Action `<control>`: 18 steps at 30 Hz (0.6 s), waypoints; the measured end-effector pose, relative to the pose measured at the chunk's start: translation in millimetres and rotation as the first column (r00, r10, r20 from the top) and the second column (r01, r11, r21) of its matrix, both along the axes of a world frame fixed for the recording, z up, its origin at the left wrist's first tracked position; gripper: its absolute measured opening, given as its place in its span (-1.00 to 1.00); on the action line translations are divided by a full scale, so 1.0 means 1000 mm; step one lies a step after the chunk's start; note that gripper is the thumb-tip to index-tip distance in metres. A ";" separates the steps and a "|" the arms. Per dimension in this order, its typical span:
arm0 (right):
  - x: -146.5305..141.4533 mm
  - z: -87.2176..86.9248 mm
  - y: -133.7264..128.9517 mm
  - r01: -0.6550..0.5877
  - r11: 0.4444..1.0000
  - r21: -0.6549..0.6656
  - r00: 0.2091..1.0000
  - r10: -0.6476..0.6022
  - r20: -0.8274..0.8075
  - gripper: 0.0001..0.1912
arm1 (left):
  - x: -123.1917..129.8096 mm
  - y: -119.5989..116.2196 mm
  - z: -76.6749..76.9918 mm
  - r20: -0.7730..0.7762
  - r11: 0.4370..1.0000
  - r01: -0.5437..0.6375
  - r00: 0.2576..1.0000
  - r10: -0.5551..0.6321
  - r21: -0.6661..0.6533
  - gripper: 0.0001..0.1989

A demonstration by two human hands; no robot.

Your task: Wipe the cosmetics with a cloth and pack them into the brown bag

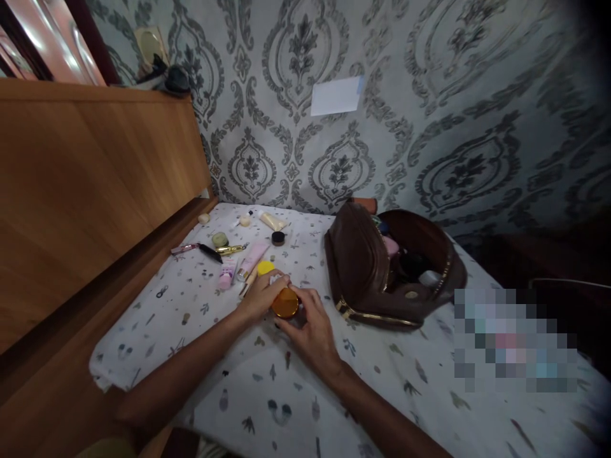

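Observation:
An orange-gold round-topped jar (286, 304) is between my two hands above the patterned sheet. My left hand (261, 299) closes on its left side, its far fingers partly hidden. My right hand (312, 327) curls around the jar from the right, thumb at the near edge and fingers at the far edge. Just beyond my left hand lies a yellow round item (265, 268). Close by are a pink tube (252, 259), a smaller pink-and-white tube (227, 273) and a small dark-lidded jar (277, 238).
A brown bag (356, 254) stands unzipped at the right, with various items inside. Farther left lie a gold tube (230, 250), a black slim item (210, 253), a green round item (220, 240) and a cream tube (272, 221). A wooden panel (105, 165) borders the left side.

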State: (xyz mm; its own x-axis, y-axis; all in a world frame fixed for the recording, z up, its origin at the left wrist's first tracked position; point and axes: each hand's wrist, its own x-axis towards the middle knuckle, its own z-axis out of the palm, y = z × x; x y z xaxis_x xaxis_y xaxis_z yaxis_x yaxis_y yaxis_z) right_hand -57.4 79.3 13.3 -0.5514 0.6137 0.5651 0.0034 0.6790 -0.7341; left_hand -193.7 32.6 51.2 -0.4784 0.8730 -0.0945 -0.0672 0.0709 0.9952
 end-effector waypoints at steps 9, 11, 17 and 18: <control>0.002 -0.001 0.007 -0.108 0.993 -0.055 0.993 0.105 -0.058 -0.51 | 0.010 -0.002 0.007 0.188 0.999 -0.003 0.982 -0.005 0.041 -0.57; 0.002 -0.002 0.006 -0.145 0.983 -0.114 0.986 0.134 -0.098 -0.50 | 0.010 -0.002 0.007 0.278 0.999 0.013 0.960 -0.024 0.043 -0.56; 0.002 -0.002 0.003 -0.204 0.951 -0.233 0.971 0.166 -0.175 -0.48 | 0.007 -0.004 0.007 0.485 0.995 0.095 0.870 -0.092 0.019 -0.60; 0.002 -0.001 0.003 -0.208 0.949 -0.238 0.968 0.165 -0.189 -0.47 | 0.007 -0.004 0.008 0.528 0.994 0.107 0.843 -0.101 0.018 -0.62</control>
State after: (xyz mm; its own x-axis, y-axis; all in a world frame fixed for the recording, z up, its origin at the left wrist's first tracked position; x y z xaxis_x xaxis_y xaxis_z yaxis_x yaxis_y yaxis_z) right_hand -55.6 82.3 11.9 -0.5823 0.6436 0.4967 -0.2409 0.4470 -0.8615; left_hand -186.3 28.9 59.4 -0.2598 0.9122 -0.3169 -0.5734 0.1183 0.8107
